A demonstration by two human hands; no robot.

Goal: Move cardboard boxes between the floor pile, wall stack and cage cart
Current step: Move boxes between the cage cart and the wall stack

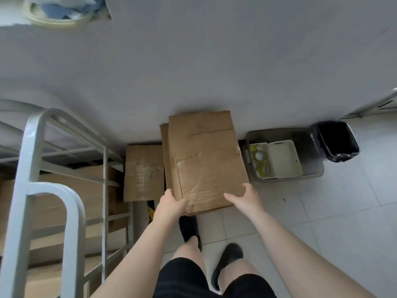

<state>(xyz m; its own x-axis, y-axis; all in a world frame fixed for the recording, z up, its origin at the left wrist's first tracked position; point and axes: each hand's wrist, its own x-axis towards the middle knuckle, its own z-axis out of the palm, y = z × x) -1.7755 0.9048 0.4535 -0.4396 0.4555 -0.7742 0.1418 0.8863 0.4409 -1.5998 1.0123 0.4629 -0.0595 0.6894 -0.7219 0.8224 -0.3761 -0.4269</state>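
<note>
1. You stood in front of the white wall [214, 61] with both arms stretched toward the large, crumpled brown cardboard box [204, 160], which lay on top of the stack against that wall.
2. Your left hand [171, 204] gripped the near left corner of this box, with the fingers [168, 193] clenched around the edge.
3. Your right hand [245, 200] was at the near right edge with the fingers spread and released; I could not tell if it touched the cardboard or was only just beside it.
4. To do this step well, I think you should have closed the right hand on the edge too, so that the load sat evenly between both hands.
5. The near edge looked dented and torn, so a grip a little under the bottom would probably have been safer than a pinch on the soft corner.
6. The box surface showed creases and old tape marks, and its top flaps were shut.
7. A second flat brown cardboard box [144, 171] stood lower to the left, near the grey metal cage cart [64, 190], which carried more boxes.
8. A grey plastic bin [285, 134] stood on the tiled floor [343, 201] just to the right.
</note>
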